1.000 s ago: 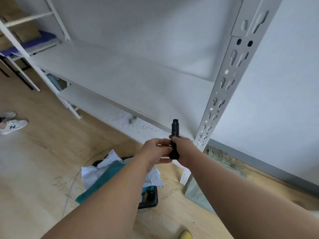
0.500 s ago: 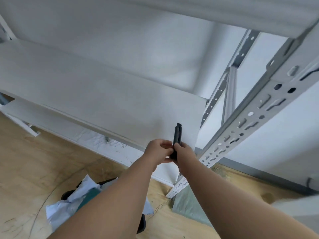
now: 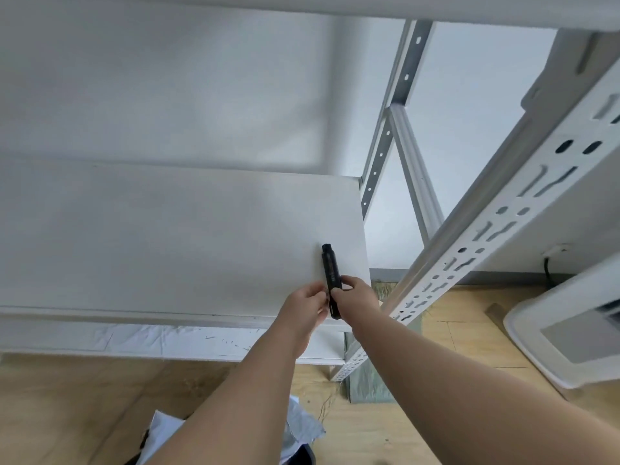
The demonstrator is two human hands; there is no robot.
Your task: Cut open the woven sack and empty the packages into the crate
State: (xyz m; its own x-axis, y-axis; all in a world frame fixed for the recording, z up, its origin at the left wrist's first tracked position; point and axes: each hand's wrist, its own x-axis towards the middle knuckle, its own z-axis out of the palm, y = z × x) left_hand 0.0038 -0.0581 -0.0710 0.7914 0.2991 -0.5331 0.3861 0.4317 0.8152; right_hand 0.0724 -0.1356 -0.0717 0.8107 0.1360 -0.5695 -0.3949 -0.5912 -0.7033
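Note:
Both hands hold a slim black utility knife (image 3: 329, 270) upright over the right end of a white shelf board (image 3: 167, 236). My right hand (image 3: 357, 295) grips its lower body; my left hand (image 3: 307, 305) pinches it from the left side. No blade shows at the knife's top. At the bottom edge, under my left forearm, lies a black crate (image 3: 307, 456) with white packages (image 3: 302, 424) on it. A grey-green woven sack (image 3: 367, 384) lies flat on the wooden floor by the shelf's foot.
A white metal shelving unit surrounds the hands: a slotted upright (image 3: 496, 229) runs diagonally at the right and a lower shelf (image 3: 134, 340) sits beneath. A white plastic lid or bin (image 3: 570, 337) stands at the right edge. The wall is grey-white.
The view has swung up and right toward the shelf. Both hands have carried the knife forward over the shelf board, and the crate has slid to the bottom edge.

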